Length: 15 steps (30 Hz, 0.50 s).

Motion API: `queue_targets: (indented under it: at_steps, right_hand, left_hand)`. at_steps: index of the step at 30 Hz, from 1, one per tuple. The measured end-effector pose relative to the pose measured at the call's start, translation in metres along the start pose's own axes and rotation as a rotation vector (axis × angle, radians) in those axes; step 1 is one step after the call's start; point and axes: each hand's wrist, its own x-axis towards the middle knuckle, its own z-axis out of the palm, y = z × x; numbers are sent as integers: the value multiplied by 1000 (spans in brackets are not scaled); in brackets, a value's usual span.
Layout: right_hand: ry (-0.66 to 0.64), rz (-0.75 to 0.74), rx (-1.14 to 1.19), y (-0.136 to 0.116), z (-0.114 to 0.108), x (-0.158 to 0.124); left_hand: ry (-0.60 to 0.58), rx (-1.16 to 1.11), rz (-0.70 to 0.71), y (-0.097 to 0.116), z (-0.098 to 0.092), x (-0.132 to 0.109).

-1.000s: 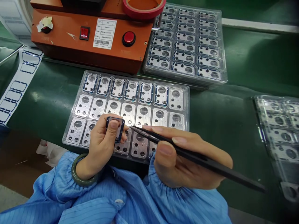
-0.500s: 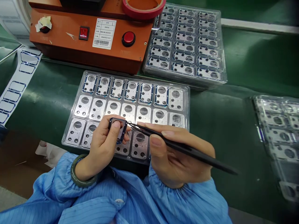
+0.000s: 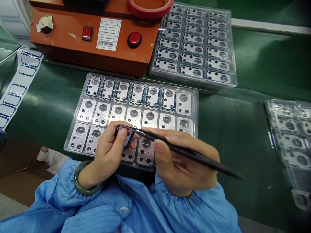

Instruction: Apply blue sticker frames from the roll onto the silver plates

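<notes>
My left hand is closed on a small metal plate with a dark blue border, thumb across its face. Black tweezers lie in my right hand, pinched between thumb and fingers. Their tips meet the plate's upper right corner. Below both hands is a clear plastic tray of silver plates in rows, each with a round window and small holes. Most plates in its far row, such as this one, carry dark blue borders; the visible plates in the nearer rows are plain silver. My hands hide part of the tray.
An orange machine with red buttons stands behind the tray, a red tape roll on top. Stacked trays sit at the back right, another tray at far right. A white strip of blue frames hangs at left.
My left hand and the plate have shifted slightly right and down, and the plate has tilted a little. My right hand and the tweezers have moved slightly left.
</notes>
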Motion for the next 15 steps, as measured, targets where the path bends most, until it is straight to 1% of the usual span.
queue_targets:
  at_steps: [5,8,15]
  right_hand:
    - [24,-32,-14,2,1,-1]
    - [15,7,-17,2,1,-2]
    - [46,85,-12,-1,1,-3]
  left_hand:
    - [12,10,-17,2,2,0]
    - [15,2,-27,2,2,-1]
    - [-7,-65,-48,0,1,-2]
